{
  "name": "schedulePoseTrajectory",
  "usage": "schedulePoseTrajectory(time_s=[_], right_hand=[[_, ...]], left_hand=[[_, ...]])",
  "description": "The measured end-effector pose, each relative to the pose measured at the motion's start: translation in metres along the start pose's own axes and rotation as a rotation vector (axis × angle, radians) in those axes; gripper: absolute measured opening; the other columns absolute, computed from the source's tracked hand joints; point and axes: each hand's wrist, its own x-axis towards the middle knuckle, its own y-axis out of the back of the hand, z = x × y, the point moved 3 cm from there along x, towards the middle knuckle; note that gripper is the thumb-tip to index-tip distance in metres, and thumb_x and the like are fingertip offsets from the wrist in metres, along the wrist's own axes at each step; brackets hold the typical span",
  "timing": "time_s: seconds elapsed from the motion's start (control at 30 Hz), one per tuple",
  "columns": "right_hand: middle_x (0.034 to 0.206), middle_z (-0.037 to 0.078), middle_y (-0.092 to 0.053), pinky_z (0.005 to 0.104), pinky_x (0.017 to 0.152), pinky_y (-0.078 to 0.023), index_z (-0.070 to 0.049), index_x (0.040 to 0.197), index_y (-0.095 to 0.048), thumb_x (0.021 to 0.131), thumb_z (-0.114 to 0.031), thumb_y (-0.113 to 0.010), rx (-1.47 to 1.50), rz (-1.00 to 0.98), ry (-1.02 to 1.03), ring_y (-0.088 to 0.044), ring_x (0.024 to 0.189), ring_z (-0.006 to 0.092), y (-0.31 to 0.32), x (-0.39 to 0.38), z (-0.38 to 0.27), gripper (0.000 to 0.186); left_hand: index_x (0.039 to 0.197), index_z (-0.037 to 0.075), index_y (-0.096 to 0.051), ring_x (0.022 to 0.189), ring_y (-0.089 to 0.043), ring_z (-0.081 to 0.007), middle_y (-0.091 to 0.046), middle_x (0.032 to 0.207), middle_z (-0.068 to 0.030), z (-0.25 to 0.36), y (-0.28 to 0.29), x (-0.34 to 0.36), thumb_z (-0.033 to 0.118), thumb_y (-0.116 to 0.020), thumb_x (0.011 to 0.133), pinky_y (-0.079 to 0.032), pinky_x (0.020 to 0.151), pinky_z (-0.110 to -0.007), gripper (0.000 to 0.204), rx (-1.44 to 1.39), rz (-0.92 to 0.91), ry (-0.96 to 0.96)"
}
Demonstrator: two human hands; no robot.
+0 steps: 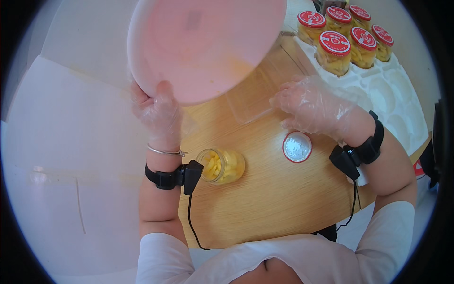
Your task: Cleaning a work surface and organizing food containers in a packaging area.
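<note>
My left hand (161, 111), in a clear plastic glove, grips the near rim of a large pink basin (189, 61). The basin is tilted so its inside faces me, with small yellow bits and a yellowish smear on it. My gloved right hand (314, 104) has its fingers loosely apart over the near right part of a clear plastic box (255, 102); nothing shows in it. Close to my left wrist, an uncapped glass jar (222, 165) holds yellow pieces. A lid (297, 147) with a red rim lies silvery side up, just below my right hand.
At the far right, a white moulded foam tray (395, 99) holds several jars with red lids (335, 43) over yellow contents. Everything stands on a wooden table (255, 208) beside a pale wall (80, 156) on the left. Black cables hang from bands on both wrists.
</note>
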Motion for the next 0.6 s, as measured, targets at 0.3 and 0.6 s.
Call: schedulePoseTrajectory(time_s=[0.3, 0.6], right_hand=[[0.107, 0.012, -0.067, 0.0404, 0.09, -0.048, -0.007, 0.111, -0.067, 0.072, -0.024, -0.078, -0.021, 0.003, -0.016, -0.06, 0.105, 0.0306, -0.002, 0.0, 0.0, 0.044], [0.105, 0.012, -0.067, 0.0414, 0.088, -0.049, -0.007, 0.11, -0.066, 0.073, -0.024, -0.077, 0.01, 0.005, -0.021, -0.061, 0.104, 0.0299, 0.0, -0.001, 0.0, 0.043]], left_hand=[[0.12, -0.001, -0.057, 0.11, -0.055, -0.0163, -0.06, 0.119, -0.0058, 0.004, -0.003, -0.002, 0.005, -0.071, 0.082, -0.044, 0.099, -0.034, 0.042, -0.029, -0.027, -0.114], [0.139, -0.003, -0.048, 0.114, -0.051, -0.0121, -0.055, 0.13, -0.0056, 0.011, -0.004, -0.003, -0.009, -0.047, 0.078, -0.038, 0.101, -0.028, 0.061, 0.064, -0.073, -0.133]])
